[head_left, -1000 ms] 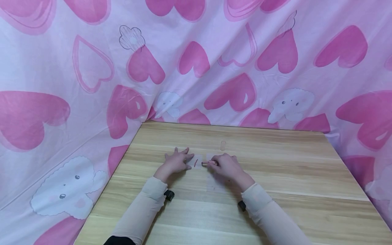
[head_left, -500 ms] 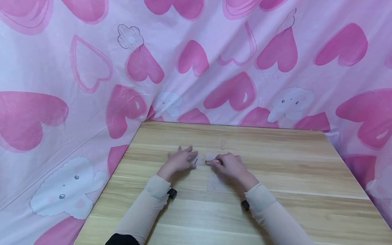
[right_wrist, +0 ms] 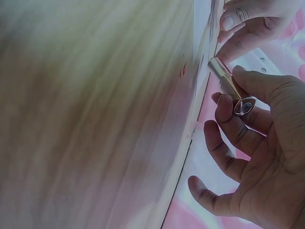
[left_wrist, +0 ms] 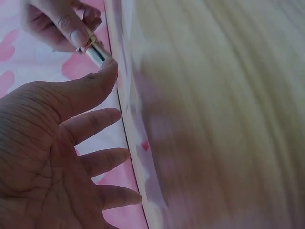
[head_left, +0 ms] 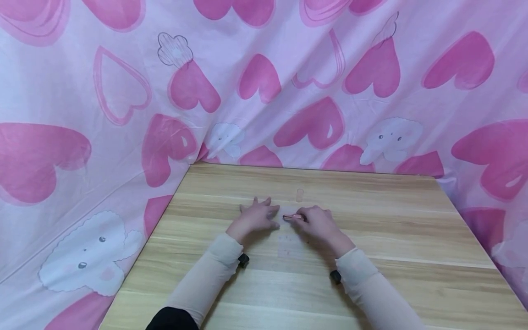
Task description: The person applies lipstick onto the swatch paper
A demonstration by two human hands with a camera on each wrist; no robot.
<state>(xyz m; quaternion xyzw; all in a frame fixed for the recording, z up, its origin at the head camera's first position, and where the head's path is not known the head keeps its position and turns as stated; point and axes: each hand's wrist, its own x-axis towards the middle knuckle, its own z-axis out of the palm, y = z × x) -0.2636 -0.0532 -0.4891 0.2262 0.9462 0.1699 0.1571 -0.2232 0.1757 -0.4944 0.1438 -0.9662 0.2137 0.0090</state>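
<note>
1. A small metallic tube [head_left: 292,217] is pinched by the thumb and fingers of the right hand [head_left: 321,223]; whether the pale sheet [head_left: 286,210] below is touched by it cannot be told.
2. The left hand [head_left: 255,216] is spread just beside the tube's end, with nothing gripped.
3. The step in hand is judged to be the tube's positioning over the sheet.
4. For the next move, a steady pinch and a well-flattened sheet seem to be called for.
</note>
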